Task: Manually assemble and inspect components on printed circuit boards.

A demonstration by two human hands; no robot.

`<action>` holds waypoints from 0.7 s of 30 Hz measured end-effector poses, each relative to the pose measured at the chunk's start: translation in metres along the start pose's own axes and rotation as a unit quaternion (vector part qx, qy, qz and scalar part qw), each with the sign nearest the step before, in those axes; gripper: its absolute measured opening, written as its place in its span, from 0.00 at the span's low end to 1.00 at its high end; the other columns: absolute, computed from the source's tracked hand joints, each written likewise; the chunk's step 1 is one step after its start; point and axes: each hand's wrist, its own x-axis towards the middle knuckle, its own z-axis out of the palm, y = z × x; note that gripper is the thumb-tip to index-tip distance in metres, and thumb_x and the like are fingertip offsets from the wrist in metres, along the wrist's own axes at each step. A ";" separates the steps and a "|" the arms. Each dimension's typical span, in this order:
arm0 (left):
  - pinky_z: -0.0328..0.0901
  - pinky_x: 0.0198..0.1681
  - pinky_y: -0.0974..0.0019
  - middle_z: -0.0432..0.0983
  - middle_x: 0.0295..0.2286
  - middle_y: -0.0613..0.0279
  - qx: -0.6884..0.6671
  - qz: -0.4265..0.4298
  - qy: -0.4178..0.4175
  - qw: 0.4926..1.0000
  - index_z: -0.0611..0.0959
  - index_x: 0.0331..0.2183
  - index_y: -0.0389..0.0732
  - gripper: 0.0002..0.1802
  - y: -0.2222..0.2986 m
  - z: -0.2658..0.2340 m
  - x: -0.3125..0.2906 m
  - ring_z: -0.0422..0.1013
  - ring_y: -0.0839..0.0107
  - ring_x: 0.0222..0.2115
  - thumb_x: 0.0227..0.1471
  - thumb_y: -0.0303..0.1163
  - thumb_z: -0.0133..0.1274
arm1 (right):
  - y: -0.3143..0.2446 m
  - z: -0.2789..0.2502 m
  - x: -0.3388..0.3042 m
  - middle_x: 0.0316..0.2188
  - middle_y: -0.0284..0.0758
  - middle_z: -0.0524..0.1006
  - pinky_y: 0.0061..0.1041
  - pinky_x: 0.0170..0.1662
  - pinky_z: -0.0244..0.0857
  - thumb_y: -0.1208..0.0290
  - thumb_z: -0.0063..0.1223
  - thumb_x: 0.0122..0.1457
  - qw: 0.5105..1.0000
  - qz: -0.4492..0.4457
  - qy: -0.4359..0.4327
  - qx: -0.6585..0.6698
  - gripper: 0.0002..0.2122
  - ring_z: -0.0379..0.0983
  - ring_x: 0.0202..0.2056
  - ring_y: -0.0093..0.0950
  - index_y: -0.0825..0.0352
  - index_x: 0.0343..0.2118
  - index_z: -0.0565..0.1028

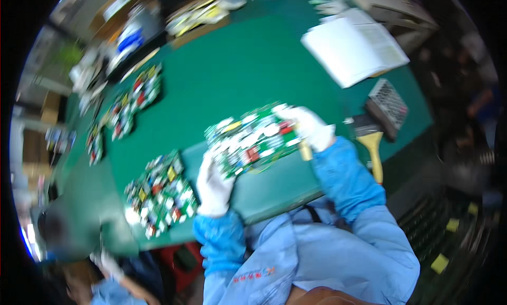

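A green circuit board [253, 138], crowded with white, red and yellow parts, is held level between my two hands above the front of the table. My left hand [214, 189], in a white glove, grips its near left edge. At its right end, my gloved right hand [306, 126] has hold of the far corner. The fingers are partly hidden and blurred. Just left of my left hand, another populated circuit board [163, 194] lies on the green table.
More circuit boards [134, 101] lie at the far left. White papers [354, 46] rest at the far right, above a calculator [388, 107] and a yellow-handled brush [372, 146]. The green tabletop [227, 67] ends near my body. A co-worker's gloved hand [108, 265] shows at lower left.
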 end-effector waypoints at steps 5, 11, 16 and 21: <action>0.60 0.51 0.62 0.70 0.49 0.59 -0.009 0.025 -0.043 0.999 0.69 0.51 0.37 0.22 -0.003 -0.001 -0.008 0.66 0.66 0.49 0.60 0.38 0.40 | -0.016 -0.002 -0.008 0.29 0.29 0.77 0.11 0.18 0.61 0.69 0.47 0.59 0.984 0.109 -0.061 0.129 0.11 0.67 0.17 0.12 0.67 0.41 0.74; 0.60 0.52 0.64 0.70 0.46 0.59 0.055 0.099 -0.046 0.993 0.71 0.47 0.35 0.19 0.002 0.012 -0.019 0.66 0.69 0.48 0.58 0.36 0.42 | -0.009 0.003 -0.006 0.25 0.27 0.76 0.09 0.11 0.50 0.67 0.48 0.58 0.989 0.117 0.002 0.092 0.11 0.59 0.11 0.09 0.65 0.42 0.74; 0.63 0.45 0.67 0.71 0.44 0.61 0.042 0.075 -0.053 0.995 0.71 0.48 0.34 0.21 0.004 0.017 -0.020 0.68 0.72 0.44 0.57 0.37 0.45 | -0.007 0.002 -0.009 0.28 0.27 0.76 0.10 0.11 0.49 0.66 0.48 0.58 0.991 0.092 0.042 0.087 0.12 0.59 0.11 0.09 0.66 0.42 0.74; 0.61 0.35 0.71 0.72 0.41 0.61 0.036 0.075 -0.041 0.996 0.71 0.47 0.34 0.21 0.001 0.010 -0.026 0.68 0.75 0.36 0.56 0.37 0.46 | -0.002 0.007 -0.007 0.30 0.30 0.77 0.08 0.13 0.50 0.66 0.47 0.59 0.996 0.048 0.076 0.030 0.13 0.59 0.13 0.09 0.67 0.44 0.73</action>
